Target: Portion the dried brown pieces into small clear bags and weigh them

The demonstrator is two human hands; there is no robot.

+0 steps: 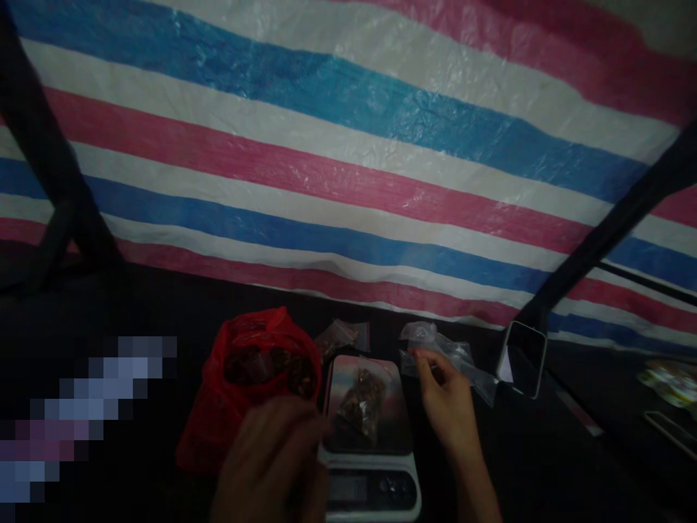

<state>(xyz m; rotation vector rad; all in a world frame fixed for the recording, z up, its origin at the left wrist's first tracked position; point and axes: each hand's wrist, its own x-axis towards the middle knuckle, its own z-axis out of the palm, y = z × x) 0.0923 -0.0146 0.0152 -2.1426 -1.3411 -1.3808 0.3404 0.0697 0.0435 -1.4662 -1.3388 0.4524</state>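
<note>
A kitchen scale (372,494) with a shiny platform stands in front of me. On it lies a clear plastic bag (362,403) holding brown dried pieces. Left of the scale is a red plastic bag (204,428), its mouth open on more brown pieces. My left hand (272,461) is smeared by motion between the red bag and the scale; its grip cannot be made out. Right of the scale, my right hand (449,399) is closed in a pinch at the left edge of some clear empty bags (462,356), with thin plastic at its fingertips.
Behind the scale lies another small clear bag (340,335) with some contents. A phone (523,359) leans at the right against a dark post (593,250). A striped tarp (327,189) closes off the back of the dark table (163,305). A crumpled shiny packet (669,381) sits far right.
</note>
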